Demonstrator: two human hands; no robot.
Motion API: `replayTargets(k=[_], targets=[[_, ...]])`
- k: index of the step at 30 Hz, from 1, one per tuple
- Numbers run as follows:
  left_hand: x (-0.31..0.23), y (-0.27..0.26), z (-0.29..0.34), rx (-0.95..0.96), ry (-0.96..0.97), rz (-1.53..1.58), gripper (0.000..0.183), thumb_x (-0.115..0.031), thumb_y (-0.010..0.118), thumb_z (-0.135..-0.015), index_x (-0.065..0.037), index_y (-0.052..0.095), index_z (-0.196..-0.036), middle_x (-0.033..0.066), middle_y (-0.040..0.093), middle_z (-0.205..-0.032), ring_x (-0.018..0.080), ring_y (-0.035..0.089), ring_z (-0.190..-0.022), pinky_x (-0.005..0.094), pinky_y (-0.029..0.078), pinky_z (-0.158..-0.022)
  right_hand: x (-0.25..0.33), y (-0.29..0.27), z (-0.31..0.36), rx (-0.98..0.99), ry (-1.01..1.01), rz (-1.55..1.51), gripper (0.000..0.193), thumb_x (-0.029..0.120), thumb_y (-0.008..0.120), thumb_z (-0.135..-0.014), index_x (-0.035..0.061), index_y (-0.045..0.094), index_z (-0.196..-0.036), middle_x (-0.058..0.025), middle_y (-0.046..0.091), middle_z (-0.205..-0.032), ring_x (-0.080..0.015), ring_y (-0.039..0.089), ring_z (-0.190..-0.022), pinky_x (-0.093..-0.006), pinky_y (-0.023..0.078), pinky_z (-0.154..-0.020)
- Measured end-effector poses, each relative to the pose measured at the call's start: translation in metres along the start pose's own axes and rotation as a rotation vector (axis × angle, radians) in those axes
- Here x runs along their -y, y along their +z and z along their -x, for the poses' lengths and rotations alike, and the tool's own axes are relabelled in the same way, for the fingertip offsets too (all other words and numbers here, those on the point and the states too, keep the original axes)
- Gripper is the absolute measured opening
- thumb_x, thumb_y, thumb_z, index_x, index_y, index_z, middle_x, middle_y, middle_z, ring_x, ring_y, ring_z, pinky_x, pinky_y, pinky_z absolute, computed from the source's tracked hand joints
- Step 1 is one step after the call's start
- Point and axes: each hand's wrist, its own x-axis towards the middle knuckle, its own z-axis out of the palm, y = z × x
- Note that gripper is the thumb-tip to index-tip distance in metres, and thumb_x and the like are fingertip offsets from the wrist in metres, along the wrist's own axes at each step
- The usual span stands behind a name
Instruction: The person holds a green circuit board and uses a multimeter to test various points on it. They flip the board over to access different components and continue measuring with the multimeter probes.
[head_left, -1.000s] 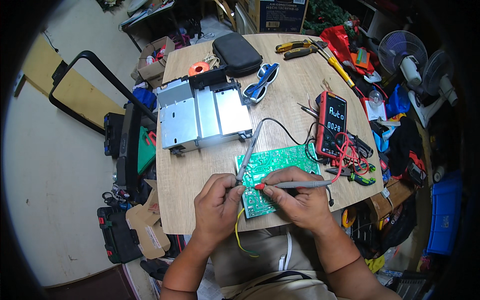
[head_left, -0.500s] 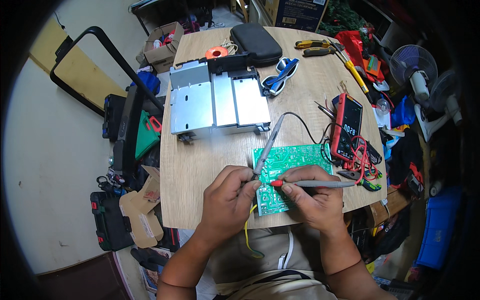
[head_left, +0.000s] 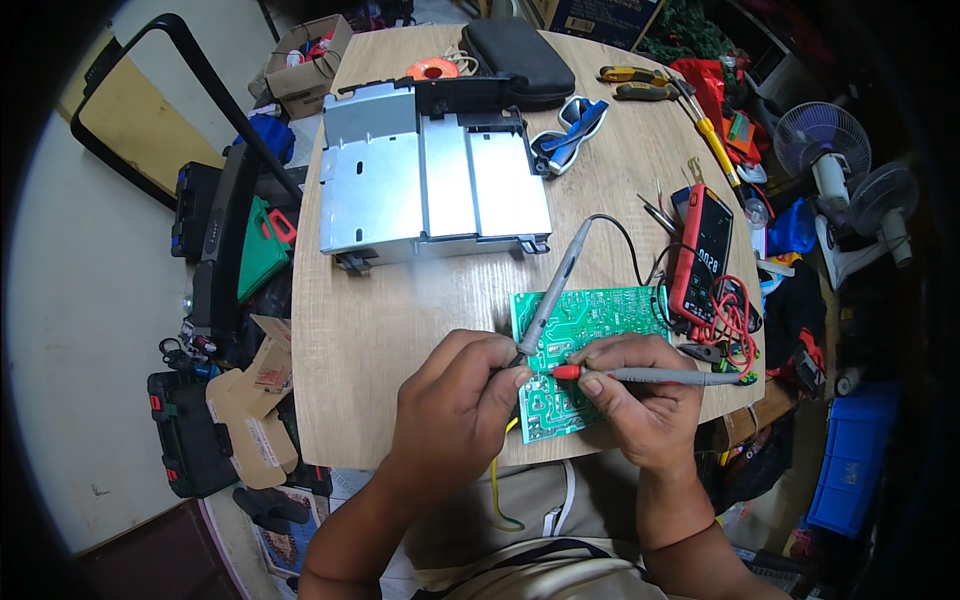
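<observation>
A green circuit board (head_left: 600, 315) lies solder side up at the table's near edge. My left hand (head_left: 455, 395), fingers closed, pinches a grey test probe (head_left: 553, 300) with a black wire; the probe slants up and away, its tip hidden by my fingers at the board's left part. Between thumb and fingers of my right hand (head_left: 640, 400) is a grey test probe with a red collar (head_left: 660, 376), lying nearly level and pointing left over the board. Both probes' wires run to a red multimeter (head_left: 701, 255) with a lit display, right of the board. A yellow wire (head_left: 497, 490) hangs below the board.
A metal housing (head_left: 390, 190) stands at the table's far left. Behind it are a black case (head_left: 515, 62) and an orange coil (head_left: 432, 69). Blue-and-white glasses (head_left: 570, 135), pliers (head_left: 640, 82) and a yellow-handled tool (head_left: 712, 140) lie farther right. Fans (head_left: 825, 150) stand beyond the table.
The view has shifted slightly. The right probe lies a little farther right, its red collar slightly away from my left fingers. Both hands keep their grip on the probes.
</observation>
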Motion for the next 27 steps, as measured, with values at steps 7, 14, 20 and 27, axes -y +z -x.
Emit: replayTargets(k=[7,14,20,27], targets=[[-0.0028,-0.0017,0.0016,0.028,-0.058,0.0,0.014,-0.006,0.073,-0.091,0.0,0.067,-0.101,0.0159,0.068,-0.098,0.0296,0.07,-0.083,0.036,0.057,-0.073,0.0007,0.0,0.0029,0.002,-0.038,-0.001,0.014,0.001,0.081,-0.085,-0.0027,0.073,-0.096,-0.0183,0.076,-0.097,-0.023,0.072,-0.088,-0.033,0.057,-0.08],[-0.0044,-0.0029,-0.0003,0.034,-0.061,-0.007,0.013,-0.006,0.072,-0.09,0.001,0.066,-0.099,0.0162,0.067,-0.096,0.0287,0.069,-0.081,0.0363,0.057,-0.072,0.0002,-0.0019,0.0012,0.026,-0.095,0.139,0.015,0.003,0.083,-0.082,-0.0006,0.074,-0.093,-0.0169,0.077,-0.091,-0.0256,0.075,-0.084,-0.0337,0.057,-0.077],[-0.0042,-0.0075,-0.0009,0.099,-0.071,0.018,0.015,-0.005,0.07,-0.092,0.0,0.065,-0.105,0.0175,0.067,-0.101,0.0325,0.07,-0.088,0.0385,0.058,-0.075,-0.001,0.0007,0.002,-0.01,-0.109,0.108,0.017,0.007,0.085,-0.081,0.0,0.073,-0.091,-0.0173,0.077,-0.091,-0.0265,0.077,-0.084,-0.0336,0.056,-0.075],[-0.0022,-0.0022,-0.0007,0.018,-0.05,0.067,0.009,-0.005,0.071,-0.091,0.0,0.064,-0.095,0.0152,0.067,-0.091,0.0236,0.066,-0.073,0.0329,0.053,-0.066,0.0011,-0.0001,0.0007,0.005,-0.105,0.111,0.016,0.008,0.086,-0.082,0.0008,0.074,-0.09,-0.0189,0.078,-0.09,-0.0272,0.077,-0.084,-0.0337,0.057,-0.074]])
